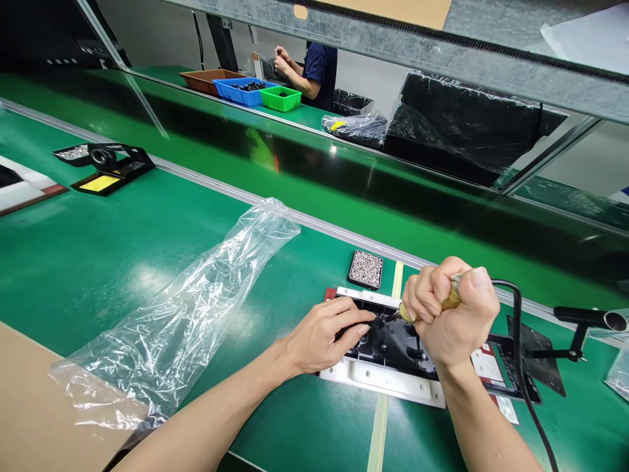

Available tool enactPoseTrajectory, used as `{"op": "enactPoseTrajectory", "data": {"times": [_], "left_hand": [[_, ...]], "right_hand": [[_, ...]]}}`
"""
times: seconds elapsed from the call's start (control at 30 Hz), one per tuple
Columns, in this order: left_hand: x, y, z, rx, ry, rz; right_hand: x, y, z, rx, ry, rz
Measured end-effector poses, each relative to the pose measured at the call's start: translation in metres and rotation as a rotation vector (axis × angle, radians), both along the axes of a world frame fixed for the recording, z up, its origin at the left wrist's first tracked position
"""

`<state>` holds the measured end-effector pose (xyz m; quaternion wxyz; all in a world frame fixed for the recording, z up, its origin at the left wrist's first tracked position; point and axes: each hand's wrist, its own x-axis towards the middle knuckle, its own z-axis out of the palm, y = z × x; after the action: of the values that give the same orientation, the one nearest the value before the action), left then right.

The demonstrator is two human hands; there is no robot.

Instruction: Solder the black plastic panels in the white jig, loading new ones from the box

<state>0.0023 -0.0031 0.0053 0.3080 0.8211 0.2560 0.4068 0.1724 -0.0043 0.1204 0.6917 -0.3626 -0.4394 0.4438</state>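
Note:
My right hand [455, 314] is closed in a fist around the yellowish handle of a corded soldering iron [451, 298]. Its tip points left and down into a black plastic housing [393, 347]. That housing lies in a white fixture [378, 380] with screws along its edges. Over the housing's left part is my left hand [329, 331], index finger and thumb brought close together near the iron's tip. Whatever they pinch is too small or hidden to name. A small black tray of grey granules [366, 269] sits just behind the fixture.
Clear plastic bag [196, 308] lies left on the green bench. Far left is an iron stand [118, 164] with yellow sponge; at right, a tube holder [584, 328] on a black plate. A metal shelf [363, 33] crosses above. Beyond the divider, a co-worker [319, 72] sits by coloured bins [240, 95].

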Motion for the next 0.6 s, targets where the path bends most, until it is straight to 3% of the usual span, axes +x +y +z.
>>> {"op": "enactPoseTrajectory", "data": {"times": [0.6], "left_hand": [[0.0000, -0.0004, 0.0002, -0.012, -0.001, -0.002]], "right_hand": [[0.0000, -0.0008, -0.0003, -0.011, 0.004, -0.006]]}}
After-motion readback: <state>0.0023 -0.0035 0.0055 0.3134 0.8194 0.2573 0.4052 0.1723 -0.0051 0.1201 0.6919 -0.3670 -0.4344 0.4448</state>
